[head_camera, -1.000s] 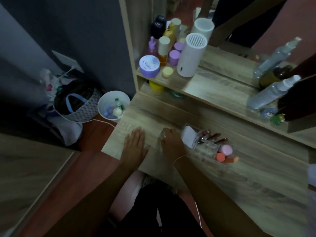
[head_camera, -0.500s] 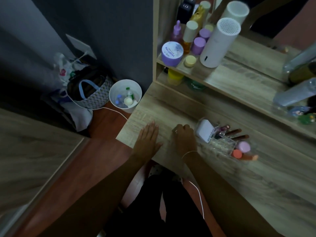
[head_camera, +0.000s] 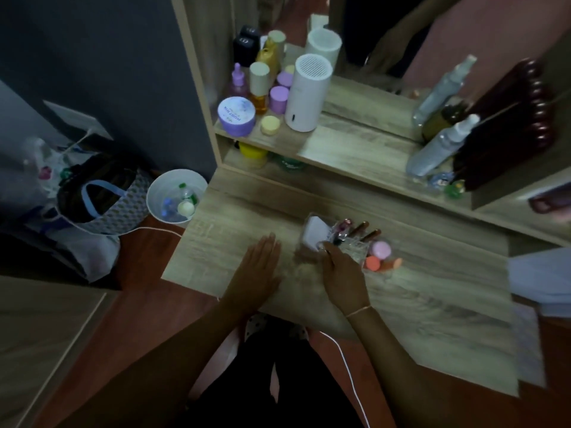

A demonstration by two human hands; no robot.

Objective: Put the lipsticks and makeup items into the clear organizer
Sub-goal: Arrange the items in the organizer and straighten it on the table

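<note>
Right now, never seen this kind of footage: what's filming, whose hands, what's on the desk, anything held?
There is no machine here. A person wears one wide-angle camera on the head, looking forward and down, so the arms enter from the bottom of the picture.

The left hand lies flat and open on the wooden desk, holding nothing. The right hand reaches to the clear organizer, fingertips at its near edge; whether the grip has closed on something small is too dim to tell.

The organizer already holds a white box, a few lipsticks and pink and orange sponges.

On the shelf above stand a white cylinder, a purple jar and spray bottles. A white bin sits on the floor to the left.
</note>
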